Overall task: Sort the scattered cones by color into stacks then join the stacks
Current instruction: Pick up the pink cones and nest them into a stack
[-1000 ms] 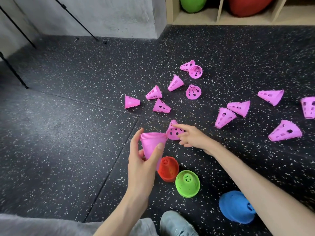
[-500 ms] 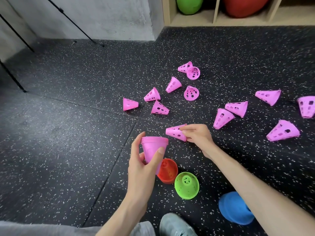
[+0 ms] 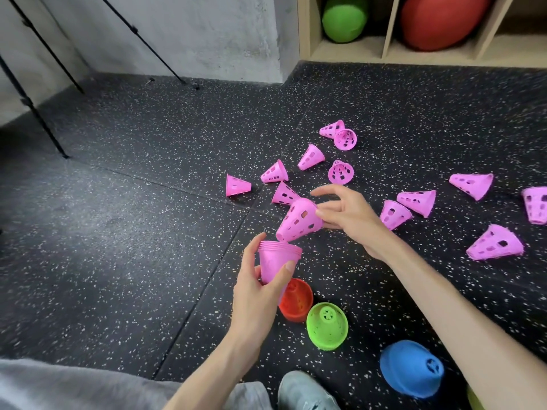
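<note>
Pink-sorting step: left hand (image 3: 260, 294) clamped round pink stack (image 3: 276, 261); right hand (image 3: 346, 217) pinching loose pink cone (image 3: 300, 220) just above. Next: seat narrow end inside stack.

Gym room, speckled rubber floor (image 3: 124, 232), wooden cubbies (image 3: 387, 28) (balls inside), scattered training cones (image 3: 494, 242)

No legible text, label, brand, number or sign anywhere in view.
</note>
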